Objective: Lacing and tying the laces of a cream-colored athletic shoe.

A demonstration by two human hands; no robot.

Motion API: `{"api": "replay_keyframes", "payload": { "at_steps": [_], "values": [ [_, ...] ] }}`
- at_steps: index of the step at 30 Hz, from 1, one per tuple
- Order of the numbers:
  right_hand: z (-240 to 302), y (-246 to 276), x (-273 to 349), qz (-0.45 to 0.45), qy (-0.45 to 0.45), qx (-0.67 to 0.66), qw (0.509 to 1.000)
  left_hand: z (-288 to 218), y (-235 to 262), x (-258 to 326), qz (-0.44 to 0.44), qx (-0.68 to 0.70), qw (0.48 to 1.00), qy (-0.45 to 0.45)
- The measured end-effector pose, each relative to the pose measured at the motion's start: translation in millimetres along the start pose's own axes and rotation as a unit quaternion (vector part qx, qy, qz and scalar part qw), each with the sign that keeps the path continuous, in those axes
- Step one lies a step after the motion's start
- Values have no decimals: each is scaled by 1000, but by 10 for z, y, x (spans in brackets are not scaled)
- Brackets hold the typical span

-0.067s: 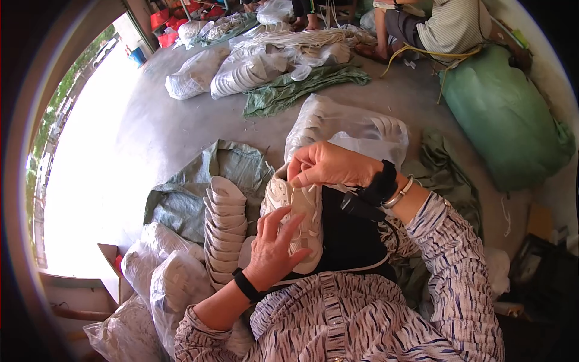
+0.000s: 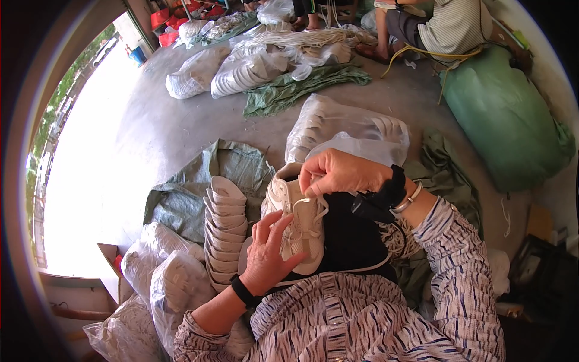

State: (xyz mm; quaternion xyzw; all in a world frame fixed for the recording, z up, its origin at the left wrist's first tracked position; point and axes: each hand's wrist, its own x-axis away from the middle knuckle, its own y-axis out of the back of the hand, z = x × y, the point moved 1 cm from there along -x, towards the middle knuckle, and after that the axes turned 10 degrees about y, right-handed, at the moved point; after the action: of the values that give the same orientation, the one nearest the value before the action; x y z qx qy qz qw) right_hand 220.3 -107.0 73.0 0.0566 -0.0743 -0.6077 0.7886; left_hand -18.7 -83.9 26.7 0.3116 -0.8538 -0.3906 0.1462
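A cream lace-up shoe (image 2: 309, 248) rests on my lap, its opening pointing away from me. My right hand (image 2: 345, 172) is closed in a pinch above the tongue, gripping a light shoelace (image 2: 306, 203) that runs down to the eyelets. On the shoe's left side lies my left hand (image 2: 265, 248), thumb and fingers apart, touching the upper and holding nothing that I can see. Dark cloth (image 2: 350, 241) covers my lap under the shoe. Part of the lacing is hidden by my left fingers.
Nested cream shoe pieces (image 2: 226, 226) stand in a stack at left, beside clear bags (image 2: 181, 289). Ahead lies another clear bag of shoe parts (image 2: 347, 130). A bundle of laces (image 2: 398, 240) sits at right. A big green sack (image 2: 506, 114) and a seated person (image 2: 449, 27) are farther off.
My right hand has shifted a little right and toward me, with the pinched lace. My left hand has barely moved on the shoe.
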Motion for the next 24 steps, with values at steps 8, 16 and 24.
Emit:
{"api": "replay_keyframes", "payload": {
  "at_steps": [8,16,24],
  "values": [
    [-319,-499,234,86,-32,241,966,100,-65,111,-4,2,1000,1],
    [-484,-594,332,-28,46,305,951,129,-36,67,7,27,1000,12],
    [-492,-393,273,101,66,131,984,111,-45,109,6,29,999,14]
  ]
}}
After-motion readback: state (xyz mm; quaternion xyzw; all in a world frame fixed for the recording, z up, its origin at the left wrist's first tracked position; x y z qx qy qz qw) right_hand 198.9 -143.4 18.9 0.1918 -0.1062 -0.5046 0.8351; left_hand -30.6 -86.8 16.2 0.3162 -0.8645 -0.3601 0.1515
